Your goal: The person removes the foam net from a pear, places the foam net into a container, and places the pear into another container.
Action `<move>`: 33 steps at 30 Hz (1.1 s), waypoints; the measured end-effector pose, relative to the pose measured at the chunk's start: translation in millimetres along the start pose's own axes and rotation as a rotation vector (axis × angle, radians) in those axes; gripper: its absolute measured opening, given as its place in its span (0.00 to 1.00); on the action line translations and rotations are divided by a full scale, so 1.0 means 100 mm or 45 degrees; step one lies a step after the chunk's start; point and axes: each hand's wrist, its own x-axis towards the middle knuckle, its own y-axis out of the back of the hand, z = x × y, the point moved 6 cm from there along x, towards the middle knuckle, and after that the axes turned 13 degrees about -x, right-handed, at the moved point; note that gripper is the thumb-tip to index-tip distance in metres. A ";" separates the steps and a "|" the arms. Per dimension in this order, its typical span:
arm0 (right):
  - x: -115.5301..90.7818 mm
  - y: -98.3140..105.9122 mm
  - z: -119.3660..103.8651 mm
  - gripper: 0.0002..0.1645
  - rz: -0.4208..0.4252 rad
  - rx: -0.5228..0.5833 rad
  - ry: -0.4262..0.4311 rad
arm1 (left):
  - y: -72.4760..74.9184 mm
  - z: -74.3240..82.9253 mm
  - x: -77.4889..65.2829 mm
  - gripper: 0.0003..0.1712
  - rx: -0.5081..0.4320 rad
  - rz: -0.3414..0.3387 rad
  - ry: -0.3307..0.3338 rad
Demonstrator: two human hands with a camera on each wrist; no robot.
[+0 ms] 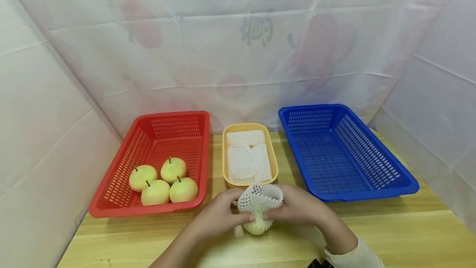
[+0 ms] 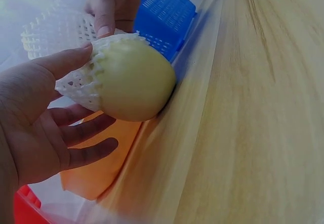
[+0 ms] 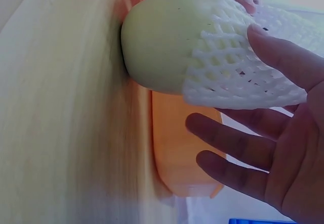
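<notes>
A pale yellow-green pear (image 2: 139,80) rests on the table, partly covered by a white foam net sleeve (image 1: 258,197). Its lower end is bare, and the sleeve's open rim stands up above the fruit. My left hand (image 1: 223,214) pinches the net from the left with thumb and forefinger; in the left wrist view its other fingers (image 2: 88,130) spread loosely under the pear. From the other side my right hand (image 1: 297,206) pinches the net, thumb (image 3: 278,49) on top and the other fingers apart from the fruit.
At left a red basket (image 1: 204,156) holds several pears (image 1: 184,189). Behind the hands stands a small yellow-orange tray (image 1: 275,164) of folded foam nets (image 1: 243,162). To the right is a blue basket (image 1: 323,156) with nothing visible inside. A printed cloth (image 1: 230,53) hangs behind the table.
</notes>
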 end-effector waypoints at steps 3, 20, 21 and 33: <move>0.00 0.02 -0.01 0.25 0.029 -0.011 0.018 | 0.01 0.01 0.01 0.21 0.008 0.005 -0.014; -0.01 0.06 -0.04 0.19 0.075 0.053 0.037 | 0.03 0.09 -0.01 0.22 -0.050 0.061 -0.048; -0.01 0.06 -0.04 0.20 0.078 0.060 0.043 | 0.04 0.10 -0.02 0.22 -0.050 0.066 -0.058; -0.02 0.11 -0.06 0.21 0.088 0.154 0.045 | 0.07 0.16 -0.04 0.16 -0.065 0.132 -0.113</move>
